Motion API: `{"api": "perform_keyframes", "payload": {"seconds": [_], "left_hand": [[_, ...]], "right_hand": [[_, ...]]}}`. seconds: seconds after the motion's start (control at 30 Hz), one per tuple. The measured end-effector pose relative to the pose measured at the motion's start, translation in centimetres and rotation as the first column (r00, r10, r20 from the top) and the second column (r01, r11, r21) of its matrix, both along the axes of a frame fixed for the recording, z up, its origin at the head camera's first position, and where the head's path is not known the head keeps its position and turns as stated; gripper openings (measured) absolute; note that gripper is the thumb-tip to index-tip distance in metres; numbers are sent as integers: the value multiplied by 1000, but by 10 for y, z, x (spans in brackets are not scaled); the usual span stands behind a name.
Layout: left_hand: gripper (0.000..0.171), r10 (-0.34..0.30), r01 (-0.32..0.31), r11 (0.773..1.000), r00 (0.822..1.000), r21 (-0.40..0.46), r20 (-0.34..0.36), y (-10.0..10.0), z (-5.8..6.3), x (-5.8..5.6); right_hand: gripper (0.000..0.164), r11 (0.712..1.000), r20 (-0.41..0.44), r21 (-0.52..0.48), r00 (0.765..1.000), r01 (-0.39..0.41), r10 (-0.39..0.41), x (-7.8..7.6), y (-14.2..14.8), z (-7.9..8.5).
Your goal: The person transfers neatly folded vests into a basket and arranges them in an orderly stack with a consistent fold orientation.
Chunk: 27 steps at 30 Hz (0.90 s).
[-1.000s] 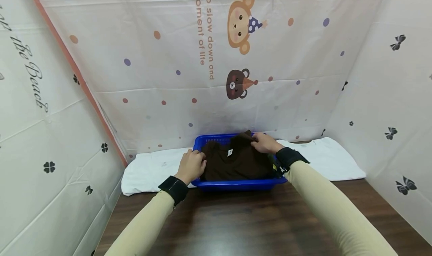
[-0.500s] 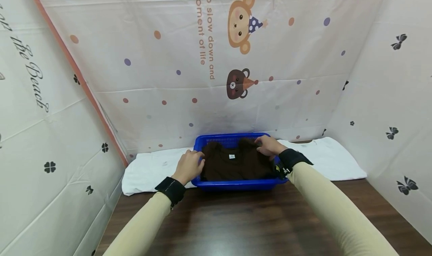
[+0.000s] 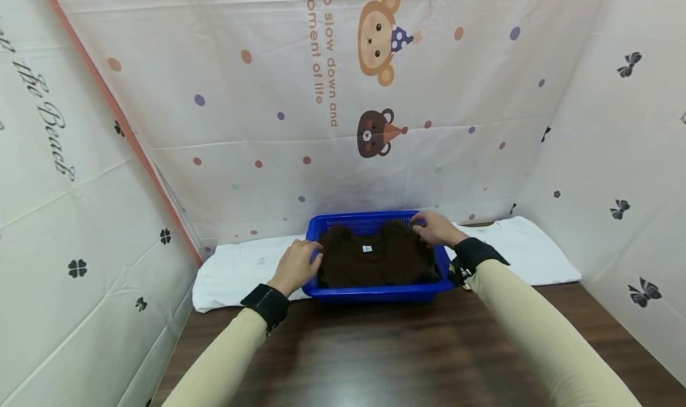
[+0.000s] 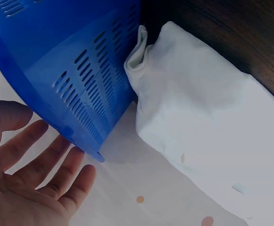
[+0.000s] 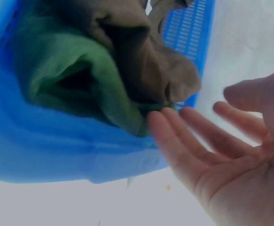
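A dark brown shirt with a white neck label lies in a blue plastic basket. Under it, a green cloth shows in the right wrist view. My left hand is at the basket's left rim, its fingers loosely extended just by the rim in the left wrist view. At the basket's right end, my right hand has its fingers spread beside the clothes and holds nothing; whether the fingertips touch the cloth I cannot tell.
Folded white cloths lie on both sides of the basket, one on the left and one on the right. Printed sheets rise close behind and at both sides. A dark wooden table spreads out in front.
My right hand has let go of the shirt's raised collar edge and moved slightly right. The shirt now lies flatter in the basket. My left hand has drawn back slightly left.
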<state>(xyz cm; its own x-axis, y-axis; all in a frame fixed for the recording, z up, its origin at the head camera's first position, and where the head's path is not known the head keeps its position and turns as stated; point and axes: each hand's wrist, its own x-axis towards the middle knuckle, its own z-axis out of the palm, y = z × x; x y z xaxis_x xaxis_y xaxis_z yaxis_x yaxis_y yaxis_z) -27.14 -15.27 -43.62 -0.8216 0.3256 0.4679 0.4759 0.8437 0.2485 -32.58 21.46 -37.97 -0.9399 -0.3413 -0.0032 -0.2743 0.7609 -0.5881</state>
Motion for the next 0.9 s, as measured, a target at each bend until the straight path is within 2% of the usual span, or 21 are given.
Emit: {"api": "perform_keyframes", "payload": {"seconds": [0.1,0.17,0.27,0.37,0.5,0.6,0.67,0.77,0.9], "left_hand": [[16,-7,7,1000,1000,15,-15,-2,-4,0],[17,-13,14,999,999,30,-30,-4,-6,0],[17,-23,28,998,996,61,-85,-7,-9,1],[19,-22,36,995,989,97,-146,-10,-11,3],[24,7,20,985,987,171,-159,-16,-12,7],[30,38,-6,964,993,266,-114,-22,-13,12],[33,59,-28,943,995,333,-84,-26,-14,15],[35,88,-59,914,995,401,-56,-33,-18,20],[35,130,-98,900,991,425,-45,-44,-28,25]], "right_hand": [[36,1000,-100,-1,995,3,-3,-1,4,-5],[33,1000,-187,11,982,1,1,-1,8,-10],[29,999,-333,32,943,-3,13,0,16,-18],[27,1000,-433,22,901,0,9,1,26,-25],[28,999,-503,3,863,52,-44,3,45,-33],[30,996,-535,14,842,93,-71,4,61,-41],[33,994,-542,24,837,105,-75,6,72,-46],[39,992,-534,38,842,123,-84,8,87,-54],[46,984,-494,70,863,161,-106,9,102,-65]]}}
